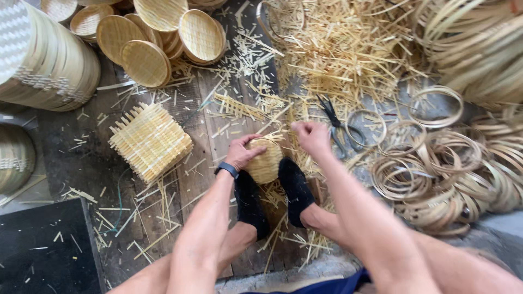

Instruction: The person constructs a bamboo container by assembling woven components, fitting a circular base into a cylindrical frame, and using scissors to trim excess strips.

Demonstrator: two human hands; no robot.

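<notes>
Wooden floor [81,158] littered with slivers — left hand [241,153] pressed woven disc [265,161] between shoes [297,190], right hand [311,136] fisted, contents unclear. Disc could slip if press eased — scissors [336,122] near.

A stack of square woven bamboo mats [151,140] lies on the wooden floor [212,179], well apart from the round woven lids [158,38] heaped at the top. Black scissors [336,124] rest among scattered bamboo offcuts [338,49], just beside a pile of bamboo rings [436,174]. A tall stack of round trays [46,60] stands at the upper left, a black mat [43,247] at the lower left
</notes>
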